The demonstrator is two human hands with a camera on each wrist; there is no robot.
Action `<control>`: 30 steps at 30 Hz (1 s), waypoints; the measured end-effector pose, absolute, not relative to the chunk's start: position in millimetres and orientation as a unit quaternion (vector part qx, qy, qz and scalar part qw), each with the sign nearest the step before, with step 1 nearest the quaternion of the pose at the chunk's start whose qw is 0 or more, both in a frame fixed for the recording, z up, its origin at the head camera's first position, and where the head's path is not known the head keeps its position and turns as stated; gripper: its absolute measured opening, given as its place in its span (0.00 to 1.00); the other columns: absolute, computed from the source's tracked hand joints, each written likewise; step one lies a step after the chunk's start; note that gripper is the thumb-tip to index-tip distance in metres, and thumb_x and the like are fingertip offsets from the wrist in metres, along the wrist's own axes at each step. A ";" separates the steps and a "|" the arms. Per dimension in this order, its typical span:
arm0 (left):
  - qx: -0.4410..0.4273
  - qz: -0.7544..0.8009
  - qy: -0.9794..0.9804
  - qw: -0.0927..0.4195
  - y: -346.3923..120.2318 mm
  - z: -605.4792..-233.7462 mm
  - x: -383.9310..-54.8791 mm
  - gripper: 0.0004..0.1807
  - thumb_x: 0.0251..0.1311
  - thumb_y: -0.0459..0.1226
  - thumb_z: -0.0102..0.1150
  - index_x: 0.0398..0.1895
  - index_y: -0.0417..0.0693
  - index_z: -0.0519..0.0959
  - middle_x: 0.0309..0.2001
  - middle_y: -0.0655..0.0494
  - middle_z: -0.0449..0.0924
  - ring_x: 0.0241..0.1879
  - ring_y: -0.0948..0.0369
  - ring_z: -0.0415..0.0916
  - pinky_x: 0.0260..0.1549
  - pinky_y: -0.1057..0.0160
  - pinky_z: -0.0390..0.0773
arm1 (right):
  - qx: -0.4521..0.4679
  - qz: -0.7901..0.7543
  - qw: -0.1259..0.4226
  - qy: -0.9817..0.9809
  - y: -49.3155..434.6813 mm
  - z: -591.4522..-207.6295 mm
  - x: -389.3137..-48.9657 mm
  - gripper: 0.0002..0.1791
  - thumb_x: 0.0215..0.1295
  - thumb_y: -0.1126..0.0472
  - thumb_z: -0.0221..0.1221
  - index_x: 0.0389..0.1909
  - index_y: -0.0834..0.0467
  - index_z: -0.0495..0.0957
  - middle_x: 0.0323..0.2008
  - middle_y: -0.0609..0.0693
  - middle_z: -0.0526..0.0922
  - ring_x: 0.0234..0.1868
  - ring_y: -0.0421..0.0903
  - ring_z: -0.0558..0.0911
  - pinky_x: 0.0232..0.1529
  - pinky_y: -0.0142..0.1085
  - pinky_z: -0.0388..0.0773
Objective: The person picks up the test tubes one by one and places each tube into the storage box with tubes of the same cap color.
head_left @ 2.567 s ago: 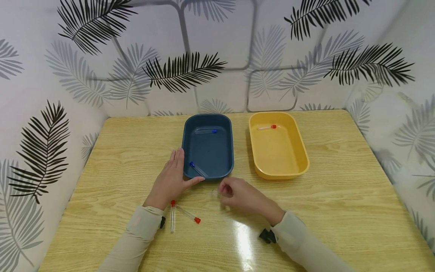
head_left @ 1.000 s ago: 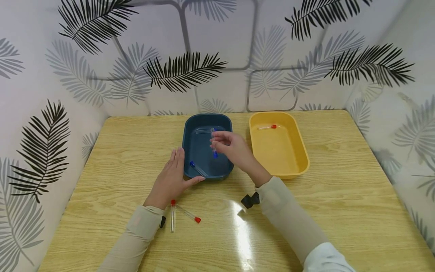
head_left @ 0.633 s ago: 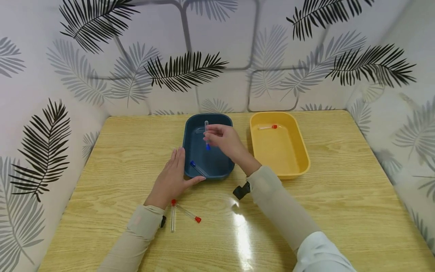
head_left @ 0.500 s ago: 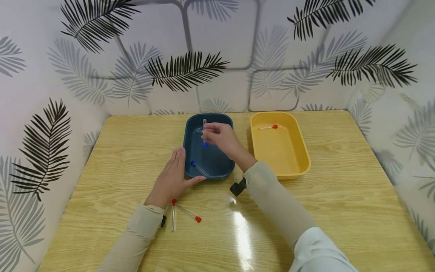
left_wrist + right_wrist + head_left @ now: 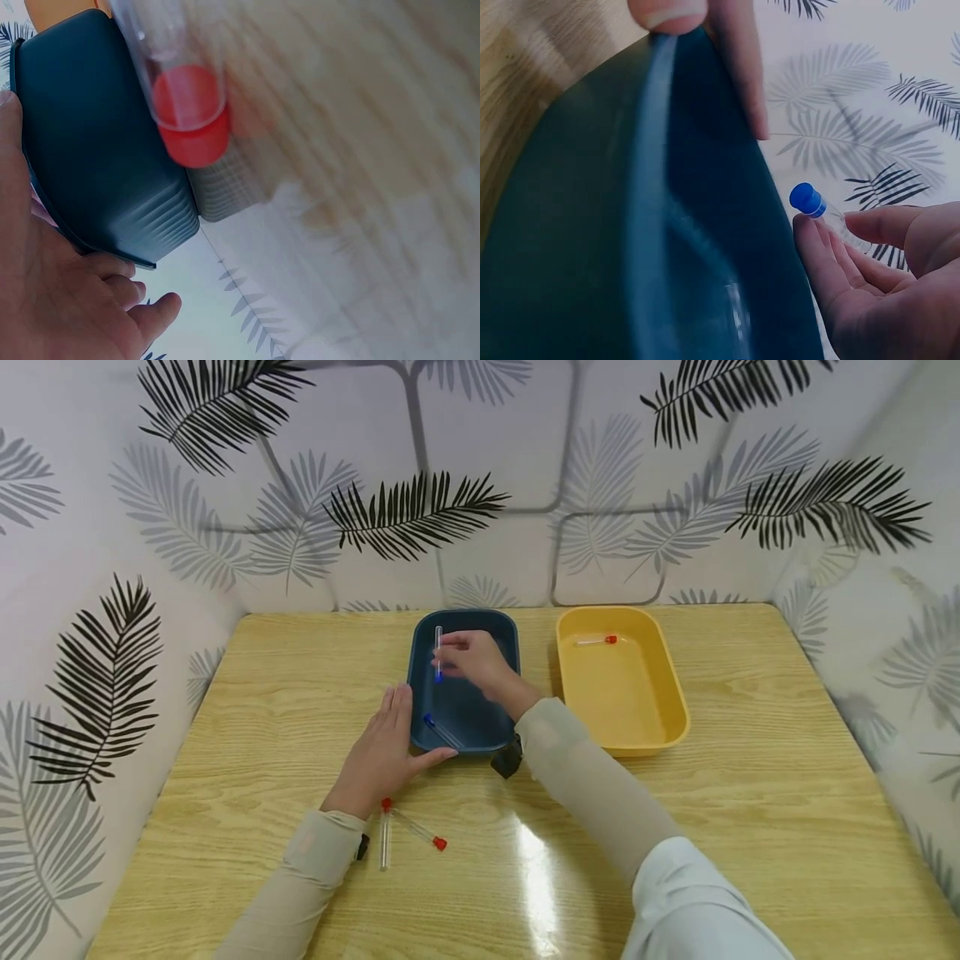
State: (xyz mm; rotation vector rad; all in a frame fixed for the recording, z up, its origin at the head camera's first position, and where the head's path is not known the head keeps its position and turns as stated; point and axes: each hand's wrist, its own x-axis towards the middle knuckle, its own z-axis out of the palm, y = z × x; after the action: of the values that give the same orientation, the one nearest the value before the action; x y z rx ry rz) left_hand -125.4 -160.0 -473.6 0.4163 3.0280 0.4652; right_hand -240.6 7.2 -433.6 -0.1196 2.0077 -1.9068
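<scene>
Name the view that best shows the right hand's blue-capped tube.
Head view: both ends of the tube show. Right wrist: cap closer, the rest partly covered by the right hand. Left wrist: absent.

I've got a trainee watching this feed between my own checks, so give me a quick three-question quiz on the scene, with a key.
1. What colour is the cap on the held tube, the one in the right hand?
A) red
B) blue
C) yellow

2. True or false: the left hand touches the blue tray.

3. How many tubes can be seen lying directly on the wooden table?

Key:
1. B
2. True
3. Two: the left red-capped tube and the right red-capped tube.
</scene>
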 end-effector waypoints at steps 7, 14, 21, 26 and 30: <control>0.129 0.151 0.980 0.033 -159.0 -475.4 -126.4 0.64 0.44 0.77 0.36 0.73 0.42 0.34 0.73 0.47 0.35 0.71 0.54 0.30 0.66 0.53 0.47 | -0.001 -0.690 0.221 0.689 2.0 -446.3 -242.7 0.17 0.65 0.66 0.56 0.53 0.68 0.73 0.47 0.60 0.80 0.44 0.49 0.82 0.41 0.36 0.79; 0.126 0.151 0.980 0.037 -157.8 -476.9 -125.5 0.64 0.45 0.77 0.36 0.73 0.43 0.33 0.73 0.48 0.34 0.71 0.55 0.29 0.66 0.53 0.46 | 0.029 -0.704 0.261 0.660 0.0 -462.7 -243.9 0.19 0.65 0.66 0.55 0.56 0.68 0.71 0.48 0.61 0.79 0.46 0.50 0.81 0.40 0.36 0.79; 0.133 0.151 0.979 0.031 -157.5 -473.2 -124.9 0.64 0.46 0.77 0.37 0.72 0.41 0.34 0.73 0.46 0.35 0.71 0.53 0.31 0.66 0.53 0.46 | 0.026 -0.717 0.271 0.642 -1.2 -470.0 -246.0 0.19 0.66 0.67 0.54 0.57 0.70 0.70 0.49 0.63 0.78 0.48 0.53 0.80 0.42 0.37 0.79; 0.135 0.149 0.979 0.030 -158.2 -472.2 -124.6 0.63 0.46 0.76 0.37 0.72 0.41 0.35 0.73 0.45 0.36 0.71 0.53 0.31 0.66 0.52 0.46 | 0.031 -0.716 0.275 0.641 -2.8 -474.6 -248.7 0.19 0.66 0.67 0.54 0.56 0.69 0.71 0.48 0.62 0.79 0.46 0.51 0.81 0.42 0.37 0.79; 0.136 0.148 0.979 0.025 -159.1 -473.0 -125.0 0.63 0.46 0.76 0.37 0.72 0.40 0.35 0.73 0.45 0.37 0.71 0.52 0.33 0.66 0.52 0.48 | 0.029 -0.716 0.276 0.641 -4.9 -476.9 -249.8 0.18 0.65 0.68 0.55 0.54 0.69 0.72 0.46 0.62 0.80 0.44 0.50 0.82 0.42 0.37 0.79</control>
State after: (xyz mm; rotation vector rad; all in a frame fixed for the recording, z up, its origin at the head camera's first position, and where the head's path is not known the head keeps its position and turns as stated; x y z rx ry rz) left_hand -125.0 -159.1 -473.0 0.4204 3.0287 0.4586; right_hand -249.8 -4.9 -476.9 0.0774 1.7222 -1.9227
